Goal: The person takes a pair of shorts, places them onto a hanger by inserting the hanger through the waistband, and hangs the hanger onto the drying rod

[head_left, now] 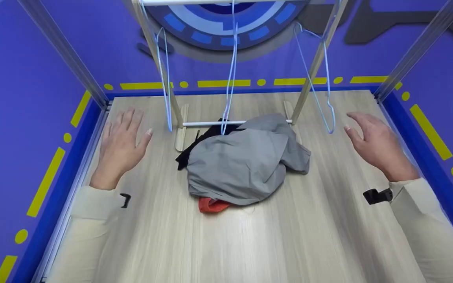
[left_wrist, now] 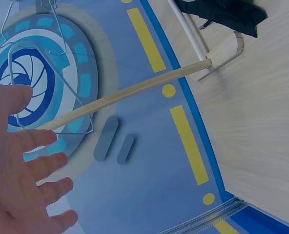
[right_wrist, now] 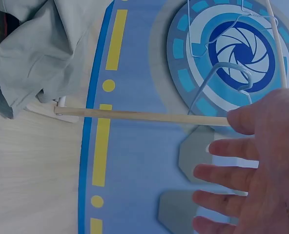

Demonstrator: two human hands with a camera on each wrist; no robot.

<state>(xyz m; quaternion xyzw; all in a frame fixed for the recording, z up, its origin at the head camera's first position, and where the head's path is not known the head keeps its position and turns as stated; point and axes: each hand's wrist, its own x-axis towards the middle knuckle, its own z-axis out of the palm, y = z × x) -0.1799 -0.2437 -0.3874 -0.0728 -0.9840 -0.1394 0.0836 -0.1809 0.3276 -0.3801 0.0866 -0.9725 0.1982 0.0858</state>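
Observation:
Between my hands a heap of clothes lies on the table: a grey garment [head_left: 242,161] on top, a black garment [head_left: 189,155] showing at its left and back, and a red piece of cloth [head_left: 212,205] peeking out at the front. My left hand [head_left: 121,143] is held to the left of the heap, fingers spread, holding nothing. On the other side my right hand [head_left: 378,143] is raised with thumb and fingers apart, also holding nothing. The left wrist view shows the left hand [left_wrist: 27,165] with all fingers extended; the right hand [right_wrist: 261,170] looks the same in its own view.
A wooden rack with a white lower bar [head_left: 199,124] stands behind and partly over the heap. From it hang a left hanger [head_left: 167,98], a middle hanger [head_left: 230,86] and a right hanger [head_left: 328,86], all of thin wire. Blue walls [head_left: 26,98] enclose the wood-grain table [head_left: 230,251].

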